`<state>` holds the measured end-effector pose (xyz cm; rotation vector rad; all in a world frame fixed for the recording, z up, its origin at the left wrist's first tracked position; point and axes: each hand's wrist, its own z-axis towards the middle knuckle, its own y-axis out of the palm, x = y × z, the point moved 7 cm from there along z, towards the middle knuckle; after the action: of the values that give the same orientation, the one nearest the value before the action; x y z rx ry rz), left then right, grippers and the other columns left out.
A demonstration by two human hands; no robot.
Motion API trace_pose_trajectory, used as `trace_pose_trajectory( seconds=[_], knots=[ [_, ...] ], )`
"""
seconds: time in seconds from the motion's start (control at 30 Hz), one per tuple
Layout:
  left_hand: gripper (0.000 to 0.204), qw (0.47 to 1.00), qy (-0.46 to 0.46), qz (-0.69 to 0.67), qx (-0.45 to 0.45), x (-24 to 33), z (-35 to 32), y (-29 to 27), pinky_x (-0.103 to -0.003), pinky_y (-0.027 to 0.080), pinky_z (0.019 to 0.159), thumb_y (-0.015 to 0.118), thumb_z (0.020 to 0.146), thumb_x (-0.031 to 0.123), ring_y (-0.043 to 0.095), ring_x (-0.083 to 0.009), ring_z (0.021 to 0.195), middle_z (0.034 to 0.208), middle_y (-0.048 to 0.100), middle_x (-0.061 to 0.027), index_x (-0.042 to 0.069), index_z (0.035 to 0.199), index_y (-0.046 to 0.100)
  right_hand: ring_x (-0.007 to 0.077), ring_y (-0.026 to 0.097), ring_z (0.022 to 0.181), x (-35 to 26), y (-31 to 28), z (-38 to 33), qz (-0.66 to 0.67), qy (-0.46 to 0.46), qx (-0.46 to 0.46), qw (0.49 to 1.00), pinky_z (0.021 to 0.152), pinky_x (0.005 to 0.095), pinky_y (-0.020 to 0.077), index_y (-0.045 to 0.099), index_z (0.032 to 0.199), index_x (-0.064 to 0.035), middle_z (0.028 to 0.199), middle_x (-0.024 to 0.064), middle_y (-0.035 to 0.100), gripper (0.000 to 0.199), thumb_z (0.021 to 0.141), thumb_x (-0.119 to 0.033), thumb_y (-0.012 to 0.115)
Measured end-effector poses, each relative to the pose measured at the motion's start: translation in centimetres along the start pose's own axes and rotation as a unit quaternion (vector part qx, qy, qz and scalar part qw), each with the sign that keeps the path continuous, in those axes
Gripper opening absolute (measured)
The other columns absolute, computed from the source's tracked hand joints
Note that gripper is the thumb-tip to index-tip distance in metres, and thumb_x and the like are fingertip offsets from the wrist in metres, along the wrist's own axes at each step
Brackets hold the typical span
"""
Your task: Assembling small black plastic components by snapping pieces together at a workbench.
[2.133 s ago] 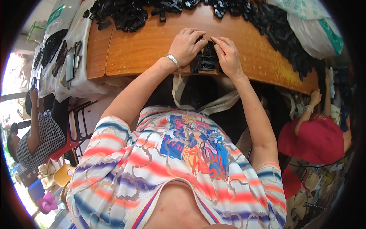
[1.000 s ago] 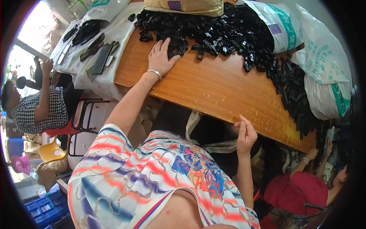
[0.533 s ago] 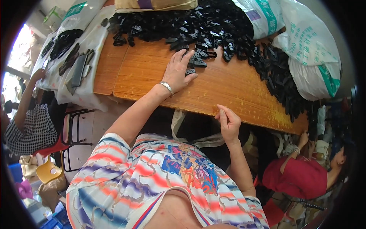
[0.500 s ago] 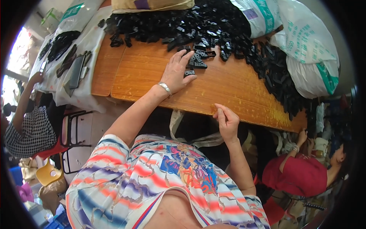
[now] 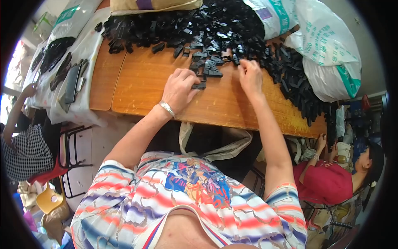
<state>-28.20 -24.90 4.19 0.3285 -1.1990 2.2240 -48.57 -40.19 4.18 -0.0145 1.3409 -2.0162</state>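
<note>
My left hand [image 5: 180, 89] rests low over the wooden table, fingers curled and thumb drawn in, gripping a small black plastic piece [image 5: 200, 86] at the fingertips. Just beyond it lies a small cluster of black plastic parts [image 5: 212, 69], some with cut-out openings. My right hand [image 5: 251, 77] is at the near edge of the big heap of black parts [image 5: 182, 29], to the right of the cluster. Its fingers are bent together in a pinch; whatever is between them cannot be made out.
Wooden table [image 5: 145, 83] spans the front. White sacks with green print [image 5: 327, 45] stand at the right, a tan sack [image 5: 153, 5] at the back. A plastic-covered table [image 5: 89, 93] with gloves is on the left. One person sits at each side; a yellow chair [image 5: 49, 200] stands lower left.
My right hand has moved from the table's front edge up to the heap. My left hand has drawn back slightly toward me, its fingers now curled at a black piece.
</note>
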Motion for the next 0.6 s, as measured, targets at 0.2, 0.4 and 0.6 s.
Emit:
trace_pose_trajectory(
  seconds=[0.2, 0.4, 0.6],
  knots=[
    [0.03, 1.0, 0.0, -0.016, 0.008, -0.2, -0.1, -0.1, -0.038, 0.047, 0.085, 0.08, 0.065, 0.004, 0.055, -0.0289, 0.096, 0.099, 0.061, -0.0066, 0.006, 0.086, 0.059, 0.0343, 0.066, 0.096, 0.1, 2.6, 3.3, -0.111, 0.081, -0.053, 0.989, 0.081, 0.0421, 0.0534, 0.07, 0.098, -0.0088, 0.106, 0.0133, 0.066, 0.019, 0.084, -0.02, 0.074],
    [0.029, 1.0, 0.007, -0.02, 0.001, 0.3, -0.5, -0.4, -0.038, 0.047, 0.083, 0.08, 0.066, 0.004, 0.055, -0.0282, 0.094, 0.099, 0.06, -0.0061, 0.006, 0.082, 0.056, 0.0347, 0.067, 0.093, -0.1, 2.9, 3.1, -0.066, 0.086, -0.11, 0.988, 0.081, 0.044, 0.0535, 0.067, 0.097, -0.008, 0.099, 0.0144, 0.069, 0.022, 0.081, -0.019, 0.077],
    [0.027, 1.0, 0.014, -0.01, -0.019, 1.3, -1.6, 0.0, -0.038, 0.048, 0.081, 0.08, 0.068, 0.006, 0.055, -0.0282, 0.093, 0.099, 0.06, -0.0067, 0.006, 0.082, 0.057, 0.0302, 0.068, 0.086, 0.7, 3.0, 0.0, 0.063, 0.074, -0.082, 0.992, 0.077, 0.0406, 0.0533, 0.069, 0.101, -0.0034, 0.09, 0.014, 0.069, 0.029, 0.076, -0.013, 0.079]
  ],
)
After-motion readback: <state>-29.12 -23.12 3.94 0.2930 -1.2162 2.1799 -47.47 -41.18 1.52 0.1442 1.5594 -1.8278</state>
